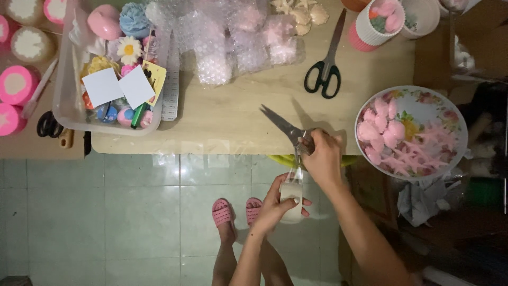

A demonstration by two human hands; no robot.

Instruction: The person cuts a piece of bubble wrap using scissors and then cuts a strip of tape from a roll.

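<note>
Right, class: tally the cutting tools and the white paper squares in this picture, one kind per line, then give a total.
Scissors held in the right hand: 1
Black-handled scissors lying on the table: 1
White paper squares in the clear tray: 2
Total: 4

Black-handled scissors (323, 77), floral-patterned bowl (447, 114) — pink pieces (382, 130) inside, pink sandals (223, 212), pale green floor tiles (106, 212) — white paper squares (103, 87)

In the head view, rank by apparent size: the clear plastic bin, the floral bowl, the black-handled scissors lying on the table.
1. Clear plastic bin, largest.
2. Floral bowl, slightly smaller.
3. Black-handled scissors, smallest.
All sit on the same table, so the ranking looks reliable.
</note>
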